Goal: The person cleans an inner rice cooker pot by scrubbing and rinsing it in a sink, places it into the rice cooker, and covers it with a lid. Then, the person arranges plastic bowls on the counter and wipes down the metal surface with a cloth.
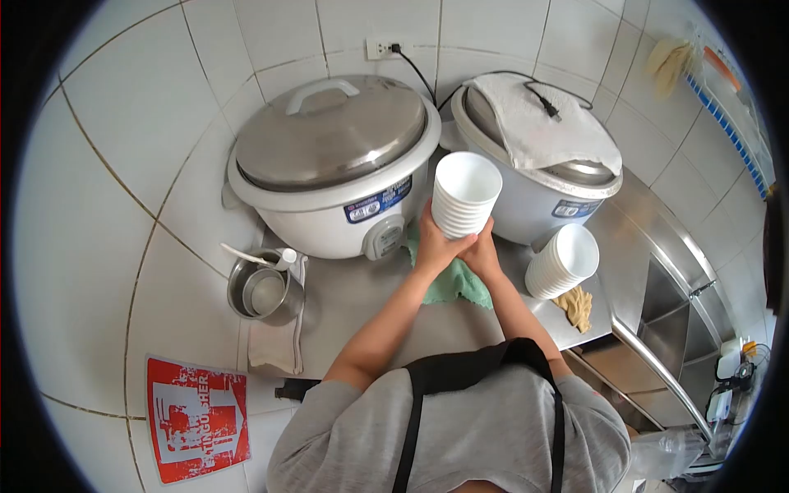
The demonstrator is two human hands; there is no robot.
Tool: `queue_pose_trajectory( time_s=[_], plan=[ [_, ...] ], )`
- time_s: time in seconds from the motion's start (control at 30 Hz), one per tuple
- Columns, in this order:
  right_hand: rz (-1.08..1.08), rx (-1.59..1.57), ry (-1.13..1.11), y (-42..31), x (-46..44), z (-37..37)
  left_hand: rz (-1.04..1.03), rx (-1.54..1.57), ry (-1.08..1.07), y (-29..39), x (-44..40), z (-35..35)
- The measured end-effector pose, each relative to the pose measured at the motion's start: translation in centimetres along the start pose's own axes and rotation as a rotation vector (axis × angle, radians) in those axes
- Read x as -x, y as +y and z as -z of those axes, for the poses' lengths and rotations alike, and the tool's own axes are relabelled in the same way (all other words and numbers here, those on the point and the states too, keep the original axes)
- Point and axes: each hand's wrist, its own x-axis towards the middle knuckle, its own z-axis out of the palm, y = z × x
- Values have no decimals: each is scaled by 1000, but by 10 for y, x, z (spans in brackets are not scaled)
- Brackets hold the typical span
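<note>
A stack of white cups (467,185) is held up in front of me, open ends upward. My left hand (442,246) is closed round its lower left side, and my right hand (482,249) grips it from the lower right; some fingers are hidden behind the stack. Below the hands a green cloth (457,286) lies on the steel counter (353,304). To the right, a second stack of white cups (564,261) stands on the counter by a crumpled tan cloth (575,309).
Behind are a large rice cooker (329,164) with a steel lid and another cooker (534,197) with a white towel (546,119) and loose plug on top. A steel pot (265,292) with a white-handled utensil sits left. A sink (670,304) lies right.
</note>
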Motion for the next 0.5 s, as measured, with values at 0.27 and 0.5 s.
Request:
queue_pose_trajectory(
  time_s=[0.27, 0.5],
  plan=[
    [-37, -5, 66, 16, -7, -10, 29, 48, -40, -23, -13, -5],
    [-36, -34, 78, 21, -13, -21, 49, -105, 83, -53, -2, -10]
  ],
)
